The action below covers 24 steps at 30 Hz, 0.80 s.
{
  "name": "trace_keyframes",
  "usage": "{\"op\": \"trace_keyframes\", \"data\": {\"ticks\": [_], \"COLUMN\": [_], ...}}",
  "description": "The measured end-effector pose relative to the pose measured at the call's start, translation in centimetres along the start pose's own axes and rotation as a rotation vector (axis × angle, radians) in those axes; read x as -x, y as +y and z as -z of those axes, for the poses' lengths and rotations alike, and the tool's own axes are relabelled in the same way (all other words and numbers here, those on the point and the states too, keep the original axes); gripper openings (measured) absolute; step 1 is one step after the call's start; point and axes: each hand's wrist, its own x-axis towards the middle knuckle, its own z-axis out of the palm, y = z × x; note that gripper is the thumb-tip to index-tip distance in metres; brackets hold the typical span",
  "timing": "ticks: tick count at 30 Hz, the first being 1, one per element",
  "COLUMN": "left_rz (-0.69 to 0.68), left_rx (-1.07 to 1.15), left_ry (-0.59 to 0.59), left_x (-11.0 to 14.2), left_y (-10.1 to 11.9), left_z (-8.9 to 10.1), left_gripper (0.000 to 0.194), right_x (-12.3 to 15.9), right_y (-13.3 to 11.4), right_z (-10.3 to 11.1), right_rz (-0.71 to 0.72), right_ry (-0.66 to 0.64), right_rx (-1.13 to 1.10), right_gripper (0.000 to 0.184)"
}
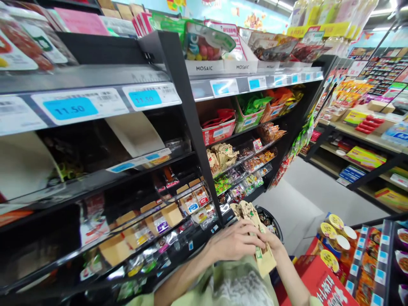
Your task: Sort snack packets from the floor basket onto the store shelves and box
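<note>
Low in the head view, before the shelves point(188, 106), the left hand point(236, 241) and right hand point(270, 240) hold tan printed packets point(266, 260), fingers curled around them, near a round black basket point(279, 229).

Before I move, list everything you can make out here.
Packets: several, tan, in the hands
Shelving: one unit, black, left to centre
Price tags: many, white and blue, shelf edges
MOSAIC boxes: three, white, top shelf
Red bin: one, middle shelf
Green bin: one, beside it
Cartons: several, brown, lower left
Lidded cups: several, yellow and white, lower right
Floor: grey, centre right
Smaller goods: too blurred to count
Left hand: one, bare, over the packets
Right hand: one, bare, at their side
</note>
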Motion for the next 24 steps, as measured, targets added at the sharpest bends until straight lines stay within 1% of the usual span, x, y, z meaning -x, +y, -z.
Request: {"op": "trace_keyframes", "data": {"ticks": [1, 3, 4, 6, 8, 10, 11, 12, 13, 14, 16, 19, 21, 24], "left_rz": [0.017, 0.072, 0.124, 0.292, 0.515, 0.698, 0.748, 0.787, 0.84, 0.912, 1.109, 1.231, 1.263, 1.296], "left_rx": [0.0, 0.02, 0.037, 0.074, 0.109, 0.13, 0.121, 0.085, 0.011, -0.084, -0.245, -0.275, -0.281, -0.295], "left_ry": [-0.012, 0.044, 0.107, 0.277, 0.462, 0.596, 0.624, 0.603, 0.55, 0.448, 0.257, 0.232, 0.223, 0.18], "left_x": [0.1, 0.3, 0.4, 0.3, -0.3, -1.4, -2.1, -2.8, -3.6, -4.3, -5.4, -6.3, -6.5, -6.3], "left_y": [0.0, -0.3, -0.8, -2.3, -5.1, -8.8, -10.8, -12.9, -14.9, -16.8, -20.0, -23.1, -24.3, -25.6], "left_z": [0.2, 0.6, 0.8, 0.9, 0.8, 0.7, 0.7, 0.8, 1.1, 1.5, 2.4, 3.6, 3.9, 4.1], "left_gripper": [0.018, 0.007, 0.004, 0.011, 0.023, 0.029, 0.031, 0.034, 0.036, 0.041, 0.048, 0.046, 0.042, 0.041], "right_x": [-0.3, -0.8, -1.0, -1.4, -1.8, -2.2, -2.3, -2.4, -2.3, -2.2, -1.7, -0.9, -0.5, -0.1], "right_y": [-0.4, -1.6, -2.4, -4.0, -5.4, -6.0, -5.9, -5.7, -5.2, -4.6, -3.2, -1.5, -0.8, -0.7], "right_z": [0.2, 0.3, 0.4, 0.6, 1.0, 1.4, 1.6, 1.7, 2.0, 2.2, 3.0, 4.5, 5.4, 6.3], "right_rz": [0.0, 0.034, 0.074, 0.176, 0.26, 0.305, 0.317, 0.326, 0.329, 0.328, 0.301, 0.27, 0.27, 0.303], "right_ry": [-0.03, -0.047, -0.021, 0.092, 0.226, 0.326, 0.354, 0.371, 0.38, 0.385, 0.385, 0.389, 0.408, 0.448], "right_rx": [0.008, 0.047, 0.081, 0.169, 0.262, 0.338, 0.359, 0.369, 0.371, 0.368, 0.364, 0.37, 0.365, 0.334], "right_gripper": [0.065, 0.069, 0.069, 0.068, 0.065, 0.061, 0.06, 0.059, 0.059, 0.059, 0.061, 0.064, 0.066, 0.066]}}
